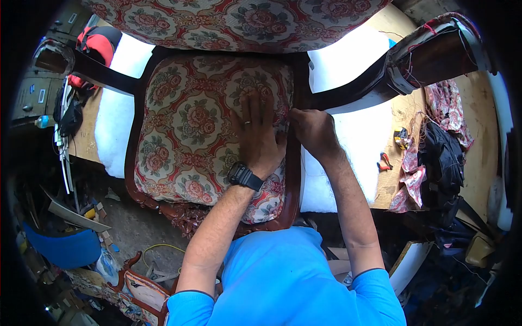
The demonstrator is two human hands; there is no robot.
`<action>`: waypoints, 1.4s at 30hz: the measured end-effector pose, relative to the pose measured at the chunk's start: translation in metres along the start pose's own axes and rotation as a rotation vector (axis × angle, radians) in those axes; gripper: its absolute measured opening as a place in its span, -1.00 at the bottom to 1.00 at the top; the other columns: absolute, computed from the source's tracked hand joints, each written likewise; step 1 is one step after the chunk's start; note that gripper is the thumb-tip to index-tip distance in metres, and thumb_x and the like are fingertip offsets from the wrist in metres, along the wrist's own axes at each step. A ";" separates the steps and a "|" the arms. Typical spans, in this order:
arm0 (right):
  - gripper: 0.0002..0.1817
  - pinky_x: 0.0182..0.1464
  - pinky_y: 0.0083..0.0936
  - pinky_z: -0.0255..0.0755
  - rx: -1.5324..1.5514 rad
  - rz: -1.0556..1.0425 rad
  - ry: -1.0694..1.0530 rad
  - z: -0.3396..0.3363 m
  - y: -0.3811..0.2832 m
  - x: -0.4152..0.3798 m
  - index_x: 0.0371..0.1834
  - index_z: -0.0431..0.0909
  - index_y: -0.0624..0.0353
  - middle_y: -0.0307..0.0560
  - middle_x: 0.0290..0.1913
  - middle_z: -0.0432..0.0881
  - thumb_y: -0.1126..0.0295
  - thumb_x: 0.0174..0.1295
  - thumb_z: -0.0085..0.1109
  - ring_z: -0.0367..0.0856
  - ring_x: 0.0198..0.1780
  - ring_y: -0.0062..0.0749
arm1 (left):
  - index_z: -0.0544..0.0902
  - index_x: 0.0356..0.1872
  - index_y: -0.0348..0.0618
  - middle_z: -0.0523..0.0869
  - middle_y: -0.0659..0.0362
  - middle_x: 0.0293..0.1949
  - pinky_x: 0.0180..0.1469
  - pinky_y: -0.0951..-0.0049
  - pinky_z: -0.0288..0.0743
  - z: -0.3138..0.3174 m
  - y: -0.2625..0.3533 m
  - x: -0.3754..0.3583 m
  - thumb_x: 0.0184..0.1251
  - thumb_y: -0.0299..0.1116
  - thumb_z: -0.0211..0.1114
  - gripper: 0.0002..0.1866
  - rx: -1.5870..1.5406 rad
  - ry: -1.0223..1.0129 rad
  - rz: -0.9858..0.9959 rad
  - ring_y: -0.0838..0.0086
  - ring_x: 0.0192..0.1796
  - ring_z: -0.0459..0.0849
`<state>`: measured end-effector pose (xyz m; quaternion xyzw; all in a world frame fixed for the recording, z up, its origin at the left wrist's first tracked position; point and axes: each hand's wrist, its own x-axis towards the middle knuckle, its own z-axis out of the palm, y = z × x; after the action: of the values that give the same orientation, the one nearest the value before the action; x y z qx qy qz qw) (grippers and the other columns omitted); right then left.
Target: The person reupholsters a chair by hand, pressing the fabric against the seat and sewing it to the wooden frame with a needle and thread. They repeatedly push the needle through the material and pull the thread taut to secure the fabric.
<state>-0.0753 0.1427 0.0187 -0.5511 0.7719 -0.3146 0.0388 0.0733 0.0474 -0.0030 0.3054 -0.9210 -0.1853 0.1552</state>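
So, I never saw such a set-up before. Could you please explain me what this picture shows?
No machine: these are a person's bare hands, in the one picture, from a camera on the head. Below is a chair: dark wooden frame, seat in red-and-cream floral fabric. The left hand, with a black wristwatch, lies flat on the seat. The right hand curls its fingers at the seat's edge; whether they hold something, I cannot tell. On the light wooden surface lie white fluffy padding and a red-handled tool.
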 end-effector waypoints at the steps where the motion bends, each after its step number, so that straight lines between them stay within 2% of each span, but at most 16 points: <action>1: -0.89 -0.36 -0.18 0.68 0.004 -0.010 0.005 0.000 0.000 0.000 -0.20 0.78 0.17 0.15 -0.41 0.77 0.60 0.26 0.35 0.83 -0.37 0.05 | 0.20 0.74 -0.17 0.14 -0.24 0.75 0.71 -0.54 -0.10 0.000 0.000 0.000 0.35 -0.23 0.47 -0.03 0.004 0.001 0.000 -0.20 0.80 0.03; 8: -0.89 -0.40 -0.17 0.65 -0.004 -0.062 0.058 0.006 0.003 -0.004 -0.21 0.74 0.16 0.12 -0.44 0.73 0.61 0.26 0.33 0.80 -0.40 0.05 | 0.21 0.74 -0.18 0.14 -0.25 0.74 0.70 -0.55 -0.10 -0.001 0.001 0.000 0.32 -0.24 0.48 -0.02 0.002 -0.004 0.005 -0.21 0.80 0.03; 17: -0.81 -0.37 -0.21 0.70 0.027 -0.133 0.002 -0.002 0.009 0.001 -0.12 0.83 0.14 0.15 -0.43 0.77 0.61 0.27 0.35 0.83 -0.40 0.04 | 0.21 0.73 -0.21 0.15 -0.26 0.74 0.70 -0.56 -0.09 -0.002 0.001 0.001 0.30 -0.26 0.49 -0.01 0.003 -0.021 0.002 -0.21 0.80 0.03; 20: -0.84 -0.32 -0.19 0.73 -0.064 -0.008 -0.090 -0.003 0.005 0.005 -0.16 0.85 0.15 0.17 -0.42 0.78 0.59 0.27 0.36 0.84 -0.39 0.05 | 0.22 0.73 -0.21 0.15 -0.26 0.74 0.70 -0.56 -0.10 -0.001 0.000 0.000 0.29 -0.27 0.49 -0.01 -0.008 -0.004 0.012 -0.22 0.80 0.03; 23: -0.87 -0.28 -0.16 0.74 -0.077 0.001 -0.068 0.005 0.008 0.010 -0.19 0.86 0.16 0.21 -0.42 0.78 0.56 0.29 0.36 0.85 -0.37 0.07 | 0.21 0.73 -0.20 0.14 -0.26 0.74 0.70 -0.55 -0.11 0.001 -0.001 0.000 0.28 -0.28 0.49 0.00 -0.003 -0.002 0.008 -0.22 0.80 0.03; 26: -0.90 -0.35 -0.20 0.76 -0.077 -0.058 -0.059 0.000 0.005 0.012 -0.29 0.83 0.24 0.19 -0.45 0.78 0.57 0.29 0.31 0.87 -0.37 0.06 | 0.21 0.74 -0.19 0.14 -0.26 0.74 0.70 -0.55 -0.12 0.000 0.000 0.000 0.27 -0.28 0.50 0.01 -0.008 -0.007 0.008 -0.21 0.80 0.03; 29: -0.91 -0.31 -0.17 0.76 -0.080 -0.069 -0.086 0.001 0.010 0.008 -0.29 0.82 0.23 0.19 -0.43 0.79 0.56 0.29 0.33 0.87 -0.36 0.06 | 0.19 0.75 -0.18 0.13 -0.26 0.75 0.71 -0.54 -0.13 -0.002 0.001 0.000 0.28 -0.26 0.50 0.02 -0.003 0.000 0.007 -0.20 0.80 0.02; 32: -0.92 -0.26 -0.13 0.77 -0.058 -0.026 -0.204 -0.012 0.003 0.006 -0.24 0.80 0.24 0.18 -0.33 0.80 0.60 0.28 0.33 0.87 -0.30 0.06 | 0.18 0.76 -0.18 0.13 -0.25 0.75 0.72 -0.53 -0.14 -0.002 0.001 0.000 0.30 -0.24 0.50 0.03 0.015 -0.019 0.003 -0.19 0.81 0.00; 35: -0.87 -0.21 -0.12 0.77 0.046 -0.009 -0.149 -0.023 -0.007 -0.002 -0.16 0.76 0.27 0.15 -0.26 0.78 0.64 0.26 0.34 0.85 -0.23 0.06 | 0.15 0.77 -0.17 0.12 -0.25 0.75 0.72 -0.52 -0.16 -0.001 0.000 0.000 0.33 -0.24 0.49 0.02 -0.016 -0.014 -0.004 -0.18 0.82 -0.03; 41: -0.78 -0.17 -0.15 0.78 -0.141 -0.036 -0.062 -0.014 -0.007 -0.007 -0.11 0.75 0.27 0.10 -0.19 0.75 0.65 0.17 0.35 0.82 -0.20 0.06 | 0.09 0.78 -0.19 0.10 -0.25 0.76 0.73 -0.53 -0.21 -0.002 0.000 0.000 0.35 -0.25 0.48 0.04 -0.012 -0.022 0.012 -0.17 0.83 -0.05; 42: -0.78 -0.18 -0.15 0.77 -0.110 -0.048 -0.062 -0.010 -0.007 -0.007 -0.12 0.75 0.26 0.10 -0.18 0.75 0.65 0.17 0.33 0.82 -0.21 0.07 | 0.16 0.76 -0.16 0.10 -0.26 0.76 0.71 -0.56 -0.21 -0.001 -0.001 -0.001 0.34 -0.25 0.48 0.00 -0.033 -0.016 0.014 -0.21 0.82 -0.05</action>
<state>-0.0710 0.1520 0.0287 -0.5802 0.7729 -0.2555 0.0247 0.0754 0.0468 -0.0025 0.2950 -0.9211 -0.2016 0.1543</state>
